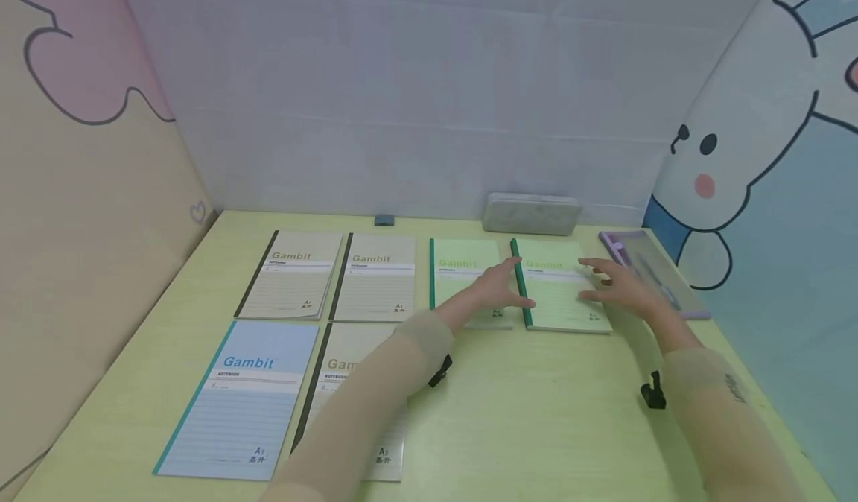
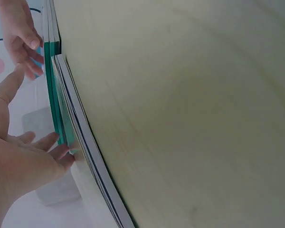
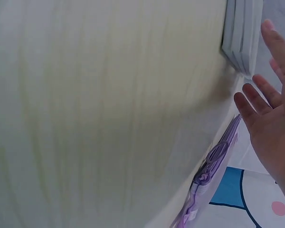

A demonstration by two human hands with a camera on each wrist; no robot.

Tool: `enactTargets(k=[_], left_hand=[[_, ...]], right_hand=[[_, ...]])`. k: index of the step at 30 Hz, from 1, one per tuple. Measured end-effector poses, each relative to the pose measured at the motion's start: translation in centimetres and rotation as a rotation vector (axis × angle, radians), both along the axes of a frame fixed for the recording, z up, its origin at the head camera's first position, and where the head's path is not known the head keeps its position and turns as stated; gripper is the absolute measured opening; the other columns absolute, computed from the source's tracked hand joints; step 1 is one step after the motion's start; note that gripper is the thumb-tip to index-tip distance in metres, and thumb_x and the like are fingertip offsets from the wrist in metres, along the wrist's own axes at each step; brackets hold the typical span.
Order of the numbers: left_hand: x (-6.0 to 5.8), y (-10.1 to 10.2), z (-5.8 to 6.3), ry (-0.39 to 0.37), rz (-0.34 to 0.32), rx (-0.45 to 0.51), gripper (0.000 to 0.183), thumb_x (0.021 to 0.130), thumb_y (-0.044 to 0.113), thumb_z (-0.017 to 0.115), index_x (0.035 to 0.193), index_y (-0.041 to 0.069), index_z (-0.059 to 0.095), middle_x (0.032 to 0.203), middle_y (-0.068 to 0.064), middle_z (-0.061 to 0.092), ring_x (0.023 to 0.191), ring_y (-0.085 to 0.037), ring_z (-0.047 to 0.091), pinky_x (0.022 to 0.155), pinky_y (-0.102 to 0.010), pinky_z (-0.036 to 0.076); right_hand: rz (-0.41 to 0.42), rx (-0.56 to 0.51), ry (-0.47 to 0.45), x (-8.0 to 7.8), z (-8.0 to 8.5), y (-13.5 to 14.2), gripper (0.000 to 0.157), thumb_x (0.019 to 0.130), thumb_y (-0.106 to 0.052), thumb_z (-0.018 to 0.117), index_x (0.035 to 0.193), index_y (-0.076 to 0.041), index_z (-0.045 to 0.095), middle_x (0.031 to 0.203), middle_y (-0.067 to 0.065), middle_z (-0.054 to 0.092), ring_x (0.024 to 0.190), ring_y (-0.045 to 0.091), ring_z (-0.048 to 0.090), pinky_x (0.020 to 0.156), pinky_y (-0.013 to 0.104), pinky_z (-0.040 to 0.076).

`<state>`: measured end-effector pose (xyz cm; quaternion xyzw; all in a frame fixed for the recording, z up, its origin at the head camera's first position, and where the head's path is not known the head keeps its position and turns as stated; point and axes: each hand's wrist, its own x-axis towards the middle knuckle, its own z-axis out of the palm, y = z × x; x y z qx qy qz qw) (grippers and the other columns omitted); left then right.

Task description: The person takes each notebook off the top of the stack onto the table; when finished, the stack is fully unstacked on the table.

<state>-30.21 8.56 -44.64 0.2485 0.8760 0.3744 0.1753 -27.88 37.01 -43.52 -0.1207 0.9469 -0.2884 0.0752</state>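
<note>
A pale green notebook with a dark green spine (image 1: 555, 286) lies between my two hands, apparently stacked, since the left wrist view shows more than one green spine (image 2: 51, 90). My left hand (image 1: 496, 287) reaches over a second green notebook (image 1: 462, 252), with fingers and thumb spread along the spine of the first. Beside the opposite edge is my right hand (image 1: 622, 287), its fingers extended and loosely spread. In the right wrist view the fingers (image 3: 256, 99) are close to the stacked page edges (image 3: 240, 38); whether they touch is hard to tell. Neither hand grips anything.
Left of the green ones lie grey notebooks (image 1: 298, 252) with black spines and a blue notebook (image 1: 234, 412). A purple-edged zip pouch (image 1: 697, 313) is at the right. At the back stand a grey case (image 1: 532, 214) and a small dark blue item (image 1: 384, 220).
</note>
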Motion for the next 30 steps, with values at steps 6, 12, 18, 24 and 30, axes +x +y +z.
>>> enactTargets(k=[6, 12, 18, 24, 30], left_hand=[[-0.1, 0.6, -0.2, 0.030, 0.006, -0.088, 0.093, 0.079, 0.044, 0.074, 0.151, 0.017, 0.021, 0.150, -0.005, 0.036, 0.135, -0.023, 0.037, 0.107, -0.037, 0.035], [0.3, 0.7, 0.5, 0.084, -0.014, -0.176, 0.090, 0.079, 0.046, 0.073, 0.150, 0.018, 0.025, 0.146, -0.007, 0.041, 0.133, -0.024, 0.040, 0.106, -0.038, 0.036], [0.4, 0.6, 0.3, 0.075, -0.015, -0.144, 0.090, 0.078, 0.043, 0.075, 0.150, 0.020, 0.025, 0.148, -0.005, 0.039, 0.134, -0.025, 0.038, 0.107, -0.041, 0.034], [0.1, 0.7, -0.3, 0.078, -0.021, -0.042, 0.089, 0.078, 0.033, 0.077, 0.150, 0.022, 0.025, 0.151, -0.002, 0.034, 0.136, -0.021, 0.037, 0.107, -0.035, 0.036], [0.5, 0.8, -0.1, 0.056, 0.027, 0.100, 0.086, 0.078, 0.019, 0.078, 0.148, 0.022, 0.029, 0.147, -0.003, 0.040, 0.126, -0.021, 0.048, 0.096, -0.030, 0.045]], right_hand=[[-0.015, 0.047, -0.030, -0.3, -1.0, 0.2, 0.080, 0.082, -0.039, 0.071, 0.144, -0.003, 0.035, 0.147, 0.031, 0.027, 0.129, 0.052, 0.031, 0.102, 0.063, 0.028], [-0.042, 0.070, -0.046, -0.1, -0.8, -0.1, 0.078, 0.083, -0.042, 0.070, 0.143, -0.006, 0.037, 0.145, 0.032, 0.029, 0.128, 0.053, 0.032, 0.102, 0.063, 0.029], [-0.044, 0.048, -0.040, 0.2, -0.5, -0.3, 0.075, 0.083, -0.038, 0.071, 0.142, -0.006, 0.038, 0.144, 0.033, 0.031, 0.124, 0.055, 0.036, 0.100, 0.063, 0.031], [-0.031, -0.068, -0.046, 0.4, -0.3, 0.1, 0.075, 0.086, -0.033, 0.069, 0.144, -0.002, 0.034, 0.145, 0.030, 0.030, 0.124, 0.053, 0.037, 0.099, 0.061, 0.034], [-0.077, -0.135, 0.014, 0.5, 0.2, 0.7, 0.069, 0.089, -0.028, 0.066, 0.145, -0.003, 0.034, 0.143, 0.027, 0.034, 0.117, 0.046, 0.048, 0.088, 0.044, 0.049]])
